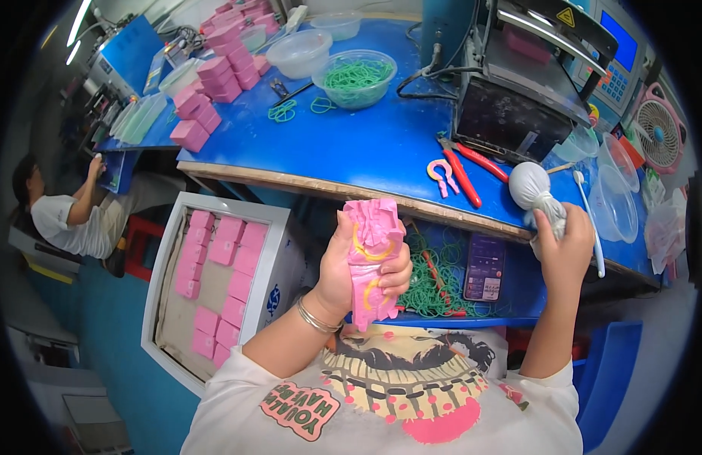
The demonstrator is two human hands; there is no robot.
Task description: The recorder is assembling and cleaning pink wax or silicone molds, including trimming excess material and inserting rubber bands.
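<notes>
My left hand [336, 269] is wrapped round an upright pink rubber mold [373, 299], its two halves open-faced with yellow curved shapes set in them, in front of the bench's wooden edge. My right hand [565, 244] grips the tied neck of a white cloth pouch [528, 184] with a round head, at the bench's right. Just left of the pouch lie red-handled pliers [465, 179] and a small pink-and-yellow hooked piece [445, 176]. A long white brush or stick [590, 221] lies to the right of my right hand.
A white-framed tray [254, 303] of pink blocks stands lower left. Blue bench [305, 140] holds block stacks [189, 135], bowls of green bands [353, 81] and a black machine [510, 114]. A drawer below holds bands [434, 288] and a phone [485, 267]. A co-worker [66, 220] sits at left.
</notes>
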